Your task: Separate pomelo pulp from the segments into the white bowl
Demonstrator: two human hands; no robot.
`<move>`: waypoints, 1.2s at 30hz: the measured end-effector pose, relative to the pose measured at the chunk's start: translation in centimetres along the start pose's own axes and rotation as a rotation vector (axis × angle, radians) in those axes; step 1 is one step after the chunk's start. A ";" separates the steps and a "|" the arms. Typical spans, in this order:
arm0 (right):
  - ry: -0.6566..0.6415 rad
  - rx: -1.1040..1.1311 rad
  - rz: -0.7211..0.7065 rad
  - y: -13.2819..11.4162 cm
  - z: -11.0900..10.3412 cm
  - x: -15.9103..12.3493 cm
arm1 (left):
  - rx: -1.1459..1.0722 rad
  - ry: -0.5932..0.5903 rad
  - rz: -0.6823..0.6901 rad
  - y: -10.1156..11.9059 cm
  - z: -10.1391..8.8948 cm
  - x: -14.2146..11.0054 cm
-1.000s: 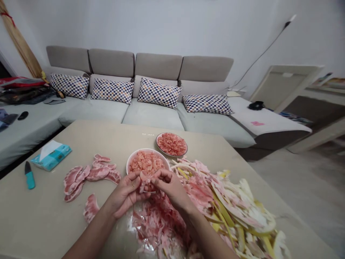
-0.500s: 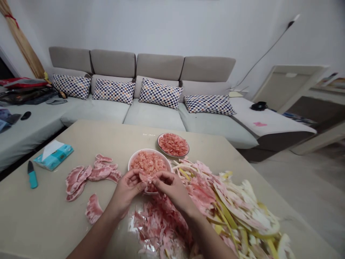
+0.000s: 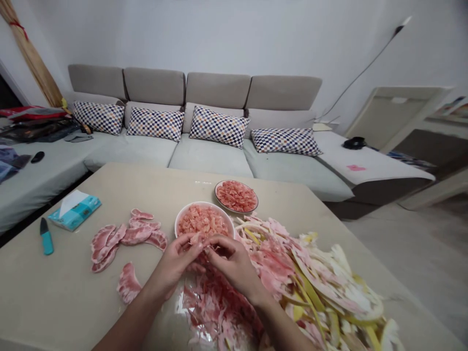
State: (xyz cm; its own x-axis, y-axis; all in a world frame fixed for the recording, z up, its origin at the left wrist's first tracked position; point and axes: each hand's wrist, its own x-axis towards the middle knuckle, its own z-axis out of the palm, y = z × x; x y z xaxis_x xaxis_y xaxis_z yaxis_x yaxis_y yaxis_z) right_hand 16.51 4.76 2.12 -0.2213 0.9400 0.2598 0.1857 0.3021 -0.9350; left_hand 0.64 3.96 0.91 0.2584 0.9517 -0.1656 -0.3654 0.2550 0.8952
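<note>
Left hand [image 3: 174,263], right hand [image 3: 233,263] dropped, pinching pomelo pulp [image 3: 195,238] over bowl [image 3: 204,203]

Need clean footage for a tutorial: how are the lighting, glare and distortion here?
In the head view, the lighting is soft and even, with only faint shadows; white glare shines off the clear plastic sheet below the hands; the wide lens bows the lines of the sofa and table; the left hand and right hand look slightly soft, with fine detail blurred.
</note>
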 end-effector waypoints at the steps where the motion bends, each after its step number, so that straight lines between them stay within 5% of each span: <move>1: 0.001 0.006 0.006 0.0 -0.1 0.0 | -0.028 0.009 0.008 0.1 0.0 0.1; 11: 0.132 -0.115 0.054 -0.1 -2.6 -0.6 | -0.296 0.030 -0.015 0.7 -1.1 0.2; 20: -0.267 -0.639 -0.089 -1.0 -4.3 -5.0 | -0.068 0.026 0.031 -0.2 -0.5 0.1; 29: 0.110 -0.446 -0.273 -1.4 -1.1 -2.2 | 0.240 0.012 0.170 -0.4 -0.5 0.5; 36: 0.144 -0.469 -0.283 -0.4 0.2 -1.3 | 0.297 0.061 0.208 -0.2 0.3 0.3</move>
State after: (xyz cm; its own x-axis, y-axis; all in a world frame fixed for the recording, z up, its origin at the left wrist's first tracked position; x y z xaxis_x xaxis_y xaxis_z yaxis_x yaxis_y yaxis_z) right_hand 16.57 3.43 2.09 -0.1973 0.8140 0.5463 0.5507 0.5531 -0.6252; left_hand 1.02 4.14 0.79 0.1484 0.9888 0.0163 -0.1269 0.0027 0.9919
